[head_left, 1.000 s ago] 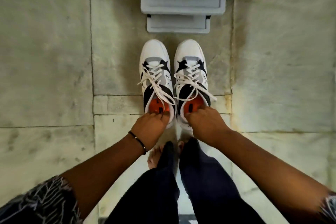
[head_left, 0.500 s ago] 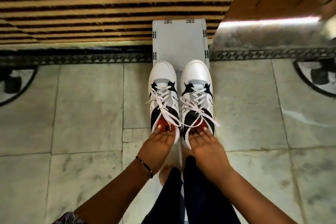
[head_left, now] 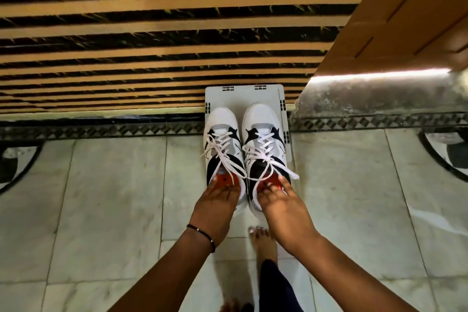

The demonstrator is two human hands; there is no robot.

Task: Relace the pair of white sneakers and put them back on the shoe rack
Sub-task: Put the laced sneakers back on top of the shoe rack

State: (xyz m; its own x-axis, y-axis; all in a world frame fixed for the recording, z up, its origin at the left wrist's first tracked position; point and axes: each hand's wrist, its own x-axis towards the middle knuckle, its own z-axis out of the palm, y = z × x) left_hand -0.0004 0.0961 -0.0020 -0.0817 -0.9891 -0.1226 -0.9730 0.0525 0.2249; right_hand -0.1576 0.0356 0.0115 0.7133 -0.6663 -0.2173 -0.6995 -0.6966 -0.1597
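Left sneaker (head_left: 222,152): white with grey and black panels, orange lining, white laces threaded and hanging loose; stands upright on the shoe rack (head_left: 247,95), toe toward the rack's far edge, heel past its near edge

Right sneaker (head_left: 266,149): same make, just beside the first, toes level; one lace end trails off toward the rack's right edge

Left hand (head_left: 217,201): fingers pushed into the left sneaker's opening, grasping its heel collar; thin black cord at the wrist

Right hand (head_left: 281,204): fingers hooked into the right sneaker's opening, grasping the heel likewise

Shoe rack: pale grey top shelf, rounded corners, small slotted vents along its far, left and right edges; stands against the wall

Floor (head_left: 106,197): pale greenish marble slabs with thin joints, a dark patterned border strip (head_left: 101,129) along the wall, dark curved inlays at far left and far right

Wall (head_left: 152,33): horizontal tan and black slats

Door (head_left: 405,15): tan wood, upper right, a bright strip of light under it

Bare foot (head_left: 263,240): on the floor below the right hand
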